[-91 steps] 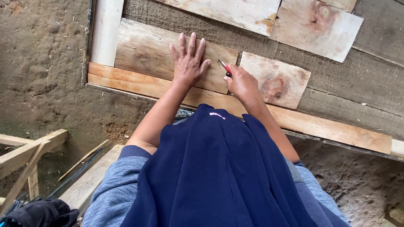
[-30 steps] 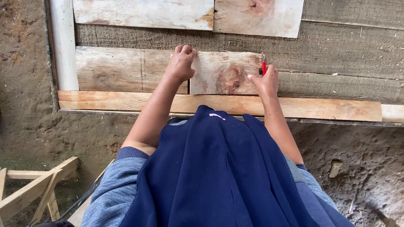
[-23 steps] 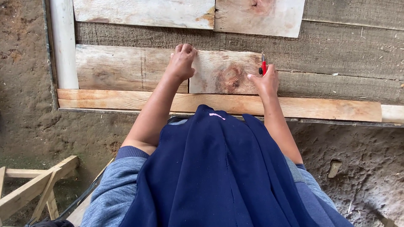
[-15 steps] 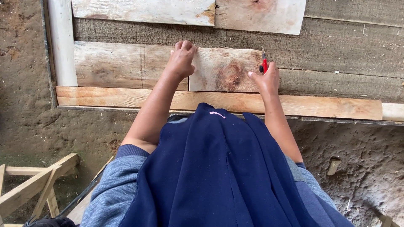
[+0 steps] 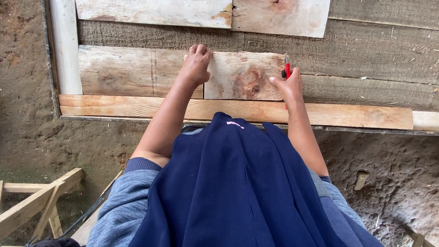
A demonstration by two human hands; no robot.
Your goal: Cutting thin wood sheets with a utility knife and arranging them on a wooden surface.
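My left hand (image 5: 195, 65) is curled with its fingers closed, knuckles pressing on the seam between a long weathered plank (image 5: 132, 71) and a short knotted board (image 5: 242, 75). My right hand (image 5: 288, 84) grips a red pencil (image 5: 287, 68) held upright at the short board's right edge. Both boards lie on a grey rough-sawn panel (image 5: 375, 55), above a pale wooden batten (image 5: 347, 114). My dark blue apron (image 5: 233, 183) hangs below my arms.
Two lighter boards (image 5: 201, 11) lie across the top of the panel. A white upright strip (image 5: 64, 45) runs down the left side. Bare earth surrounds the panel. A wooden trestle frame (image 5: 32, 203) stands at lower left.
Three seconds ago my left hand lay flat with fingers spread; it is now curled at the board seam. The view has shifted so the panel sits square. The pencil stays at the board's right edge.
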